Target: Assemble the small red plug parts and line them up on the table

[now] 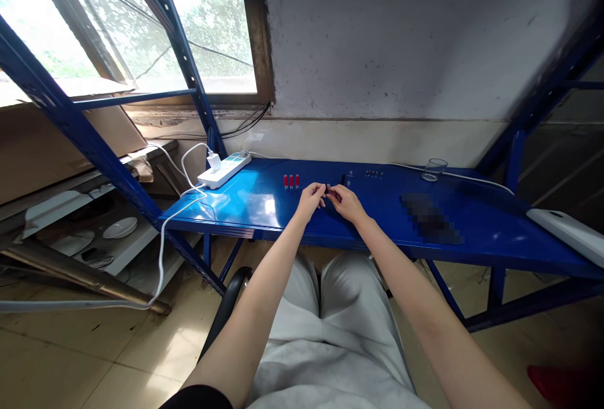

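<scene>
My left hand [310, 199] and my right hand [347, 202] meet over the blue tabletop [255, 211], fingertips almost touching. Both have their fingers pinched together around something small and dark, too tiny to name. Left of them stand three small red cylinders [291, 181] with pale lower ends, in a row. Just beyond my right hand lie a short black strip [343, 179] and a couple of small clear pieces [350, 175]. Farther right, several tiny pieces [374, 173] form a line.
A white power strip [225, 170] with a plugged-in charger [214, 161] sits at the back left, its cable hanging over the edge. Toward the right are a clear glass [434, 170], a dark blurred-out object [429, 217] and a white object [566, 233]. Blue posts [182, 50] frame the table.
</scene>
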`<state>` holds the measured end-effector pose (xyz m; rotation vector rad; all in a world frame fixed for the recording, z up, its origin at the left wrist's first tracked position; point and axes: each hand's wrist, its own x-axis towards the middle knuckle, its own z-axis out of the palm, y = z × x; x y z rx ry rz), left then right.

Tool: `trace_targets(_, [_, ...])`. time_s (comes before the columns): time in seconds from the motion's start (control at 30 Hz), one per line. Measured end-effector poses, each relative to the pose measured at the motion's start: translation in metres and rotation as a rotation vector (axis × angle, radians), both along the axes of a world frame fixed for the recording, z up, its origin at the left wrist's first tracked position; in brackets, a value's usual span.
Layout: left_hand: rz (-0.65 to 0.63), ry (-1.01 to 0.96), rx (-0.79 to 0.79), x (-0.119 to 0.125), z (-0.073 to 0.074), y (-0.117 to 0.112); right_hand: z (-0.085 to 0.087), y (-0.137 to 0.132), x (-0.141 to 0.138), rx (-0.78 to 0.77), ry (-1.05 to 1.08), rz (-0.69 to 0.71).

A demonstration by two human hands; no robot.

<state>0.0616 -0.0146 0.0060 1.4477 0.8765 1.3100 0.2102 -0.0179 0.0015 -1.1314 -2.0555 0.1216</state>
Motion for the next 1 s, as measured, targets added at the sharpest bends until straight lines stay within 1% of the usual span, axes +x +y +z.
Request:
trace_targets(0.23, [0.011, 0.022, 0.029, 0.001, -0.002, -0.001, 0.003, -0.003, -0.002, -0.039, -0.043, 0.020])
trace_targets(0.57, [0.001, 0.042, 0.011, 0.001, -0.002, -0.001, 0.000, -0.001, -0.002, -0.027, -0.050, 0.024])
trace_targets(0.7, [0.054, 0.015, 0.003, 0.002, -0.002, -0.001, 0.001, -0.002, -0.003, -0.025, -0.075, -0.009])
trace_targets(0.8, [0.136, -0.006, 0.003, 0.000, -0.001, -0.001, 0.001, 0.001, 0.002, -0.052, -0.057, -0.110])
trace_targets(0.9, [0.190, -0.011, -0.016, -0.002, -0.001, -0.001, 0.001, 0.008, 0.015, -0.135, 0.047, -0.301])
trace_targets(1.0, [0.190, 0.000, -0.027, -0.003, -0.001, 0.001, 0.002, 0.018, 0.030, -0.246, 0.159, -0.479])
